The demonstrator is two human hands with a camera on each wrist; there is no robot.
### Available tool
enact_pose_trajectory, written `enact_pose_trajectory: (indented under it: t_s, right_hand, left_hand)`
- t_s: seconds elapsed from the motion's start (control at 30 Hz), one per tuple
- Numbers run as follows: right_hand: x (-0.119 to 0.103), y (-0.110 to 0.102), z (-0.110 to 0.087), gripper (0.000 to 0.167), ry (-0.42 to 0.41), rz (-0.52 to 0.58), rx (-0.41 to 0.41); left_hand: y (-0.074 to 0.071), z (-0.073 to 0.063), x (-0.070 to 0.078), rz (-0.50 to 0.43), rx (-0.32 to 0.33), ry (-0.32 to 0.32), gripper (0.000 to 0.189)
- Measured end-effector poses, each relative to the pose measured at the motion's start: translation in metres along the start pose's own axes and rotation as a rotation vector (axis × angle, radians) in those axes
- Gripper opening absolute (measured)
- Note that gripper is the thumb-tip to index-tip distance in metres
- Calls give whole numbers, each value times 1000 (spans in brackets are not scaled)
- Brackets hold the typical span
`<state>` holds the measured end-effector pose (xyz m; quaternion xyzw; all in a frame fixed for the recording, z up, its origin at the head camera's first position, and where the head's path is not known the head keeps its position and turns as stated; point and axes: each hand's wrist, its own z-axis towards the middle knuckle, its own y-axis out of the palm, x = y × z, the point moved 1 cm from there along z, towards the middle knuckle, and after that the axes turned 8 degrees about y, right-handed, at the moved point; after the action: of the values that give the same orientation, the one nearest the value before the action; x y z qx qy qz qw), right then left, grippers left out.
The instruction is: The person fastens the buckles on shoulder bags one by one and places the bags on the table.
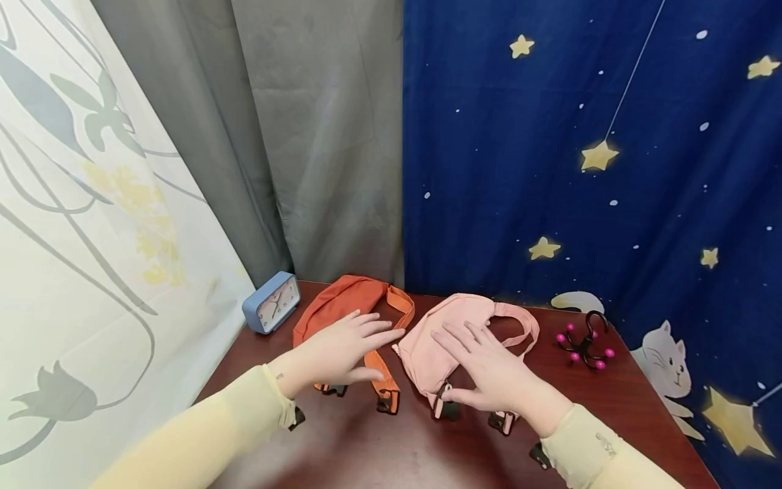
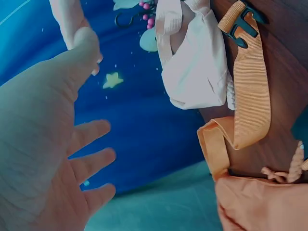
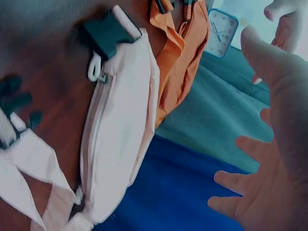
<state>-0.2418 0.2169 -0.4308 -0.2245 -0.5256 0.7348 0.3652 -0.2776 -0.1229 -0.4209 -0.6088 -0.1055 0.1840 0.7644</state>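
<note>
An orange waist bag (image 1: 342,299) lies on the dark red table, its orange strap (image 2: 252,91) ending in a black buckle. Beside it to the right lies a pink waist bag (image 1: 427,339) with a looped strap, a zipper along one side (image 3: 94,130) and black buckles. My left hand (image 1: 348,346) is held over the orange bag, fingers spread and holding nothing. Over the pink bag, my right hand (image 1: 489,367) has its fingers extended and apart, also with nothing in it. Both wrist views show the hands raised away from the bags.
A blue alarm clock (image 1: 271,303) stands at the table's back left. Toward the back right sits a black hook rack with pink ball tips (image 1: 585,346). A grey curtain (image 1: 330,136) and a blue star-patterned curtain (image 1: 476,170) hang right behind the table (image 1: 379,455).
</note>
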Motion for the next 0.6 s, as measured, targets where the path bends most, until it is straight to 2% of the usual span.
enact_pose_trajectory:
  t_s: [0.13,0.37,0.6]
  right_hand:
    - [-10,17,3,86,10,64,11]
    - [-39,50,8,64,36,178,-71]
    - [-62,80,11,55,117,259,-143]
  left_hand:
    - [13,-10,-7,-37,46,-28,72]
    - [40,-32,-18,-161,52,-184,64]
    - [74,-51,-22,-226,78,-281,57]
